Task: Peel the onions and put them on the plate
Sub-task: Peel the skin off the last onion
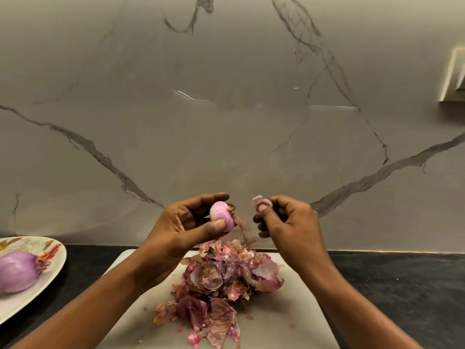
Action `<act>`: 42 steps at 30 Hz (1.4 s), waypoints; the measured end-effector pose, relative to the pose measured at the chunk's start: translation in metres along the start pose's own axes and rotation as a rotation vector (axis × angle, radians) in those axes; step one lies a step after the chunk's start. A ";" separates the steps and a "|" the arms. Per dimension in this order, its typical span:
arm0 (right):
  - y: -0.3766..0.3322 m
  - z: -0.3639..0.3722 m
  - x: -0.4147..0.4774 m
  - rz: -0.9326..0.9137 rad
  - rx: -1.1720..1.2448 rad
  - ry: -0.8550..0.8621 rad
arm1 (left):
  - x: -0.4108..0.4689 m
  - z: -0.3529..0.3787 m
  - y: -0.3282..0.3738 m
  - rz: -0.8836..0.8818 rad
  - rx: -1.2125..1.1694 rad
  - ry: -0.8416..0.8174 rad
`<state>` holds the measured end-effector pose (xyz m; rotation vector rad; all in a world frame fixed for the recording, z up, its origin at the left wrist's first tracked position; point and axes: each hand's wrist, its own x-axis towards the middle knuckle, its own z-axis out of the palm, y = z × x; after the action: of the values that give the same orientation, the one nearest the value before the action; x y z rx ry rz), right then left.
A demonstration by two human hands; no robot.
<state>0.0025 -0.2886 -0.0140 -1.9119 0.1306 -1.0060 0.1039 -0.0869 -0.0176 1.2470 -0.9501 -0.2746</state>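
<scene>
Head view showed a veined marble wall (226,122) behind a dark counter (402,285). On the counter sat a pale cutting board (289,323), with a plate (25,304) to its left, partly out of frame. A heap of onion skins (221,280) covered the middle of the board, and one peeled onion (17,272) lay on the plate.

Above the heap, the left hand (181,230) held a small onion (221,215), thumb curled across its near side and fingers wrapped behind. Its long axis ran left to right, the root end and a hanging strand of skin pointing at the right hand (289,222). That hand, near but apart, pinched a torn scrap of skin (261,203) between thumb and forefinger, with its other fingers curled.

The plate lay down and left of the small onion, so the left hand was nearer and seemed best placed to carry it there.
</scene>
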 end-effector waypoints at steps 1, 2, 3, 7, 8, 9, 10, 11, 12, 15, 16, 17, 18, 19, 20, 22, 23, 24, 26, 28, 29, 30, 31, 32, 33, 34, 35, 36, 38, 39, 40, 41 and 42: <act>0.000 0.000 -0.002 -0.005 -0.030 -0.033 | 0.001 0.000 0.000 0.009 0.006 0.003; -0.001 0.002 -0.004 -0.006 -0.056 -0.075 | 0.001 0.000 0.001 0.015 0.015 0.005; -0.001 0.003 -0.006 -0.003 -0.072 -0.109 | 0.002 0.000 0.000 0.018 0.021 0.008; 0.002 0.004 -0.007 0.037 -0.053 -0.187 | 0.004 -0.001 -0.003 0.018 0.030 0.020; 0.002 0.004 -0.007 0.041 -0.045 -0.200 | 0.004 0.000 -0.003 0.015 0.038 0.021; 0.002 0.004 -0.007 0.031 -0.044 -0.207 | 0.003 0.000 -0.004 0.010 0.046 0.020; 0.002 0.005 -0.008 0.007 -0.045 -0.210 | 0.003 0.000 -0.005 0.004 0.051 0.021; 0.002 0.006 -0.008 -0.021 -0.040 -0.211 | 0.002 0.001 -0.005 -0.003 0.055 0.023; 0.001 0.007 -0.009 -0.044 -0.023 -0.215 | 0.002 0.001 -0.005 -0.009 0.061 0.024; -0.002 0.008 -0.010 -0.036 0.082 -0.257 | 0.001 0.003 -0.006 -0.013 0.088 0.009; -0.003 0.009 -0.011 -0.007 0.138 -0.263 | 0.001 0.003 -0.006 -0.012 0.095 0.002; -0.004 0.008 -0.011 0.026 0.197 -0.258 | 0.000 0.003 -0.006 -0.010 0.099 -0.003; -0.004 0.008 -0.010 0.050 0.243 -0.243 | 0.000 0.003 -0.006 -0.010 0.101 -0.005; -0.004 0.008 -0.009 0.064 0.271 -0.225 | 0.000 0.004 -0.006 -0.011 0.097 -0.007; -0.003 0.008 -0.009 0.062 0.283 -0.210 | 0.000 0.004 -0.006 -0.015 0.091 -0.006; -0.001 0.008 -0.010 0.003 0.230 -0.193 | 0.000 0.004 -0.007 -0.015 0.089 0.001; 0.000 0.009 -0.011 -0.055 0.159 -0.182 | -0.001 0.005 -0.007 -0.013 0.095 0.006; 0.001 0.010 -0.012 -0.120 0.076 -0.165 | -0.001 0.005 -0.007 -0.011 0.106 0.010; 0.002 0.013 -0.015 -0.219 -0.061 -0.121 | -0.001 0.006 -0.008 -0.011 0.131 0.010; 0.003 0.016 -0.015 -0.244 -0.114 -0.102 | -0.002 0.007 -0.007 -0.012 0.140 0.006; 0.004 0.018 -0.015 -0.238 -0.127 -0.107 | -0.002 0.008 -0.007 -0.014 0.133 0.001; 0.004 0.019 -0.014 -0.226 -0.132 -0.118 | -0.002 0.008 -0.007 -0.017 0.120 -0.005; 0.004 0.019 -0.014 -0.206 -0.125 -0.136 | -0.002 0.009 -0.007 -0.022 0.102 -0.013; 0.004 0.018 -0.013 -0.177 -0.101 -0.157 | -0.002 0.009 -0.007 -0.029 0.081 -0.025; 0.003 0.018 -0.013 -0.134 -0.057 -0.182 | -0.002 0.009 -0.007 -0.037 0.060 -0.038; 0.001 0.018 -0.012 -0.081 0.003 -0.209 | -0.002 0.009 -0.007 -0.043 0.037 -0.051; -0.001 0.018 -0.012 -0.023 0.062 -0.234 | -0.002 0.008 -0.007 -0.049 0.012 -0.061; -0.002 0.018 -0.012 0.035 0.112 -0.250 | -0.001 0.008 -0.007 -0.056 -0.012 -0.067; -0.004 0.016 -0.009 0.131 0.180 -0.232 | -0.001 0.005 -0.007 -0.070 -0.052 -0.057; -0.004 0.015 -0.008 0.163 0.201 -0.204 | 0.000 0.004 -0.007 -0.073 -0.070 -0.044; -0.004 0.013 -0.006 0.181 0.219 -0.176 | 0.001 0.002 -0.006 -0.072 -0.087 -0.033; -0.004 0.011 -0.005 0.183 0.233 -0.159 | 0.002 0.001 -0.006 -0.069 -0.106 -0.023; -0.005 0.009 -0.006 0.171 0.242 -0.156 | 0.003 0.001 -0.005 -0.066 -0.123 -0.016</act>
<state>0.0032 -0.2772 -0.0152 -1.7178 0.0768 -0.7216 0.1069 -0.0911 -0.0211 1.1656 -0.8932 -0.3895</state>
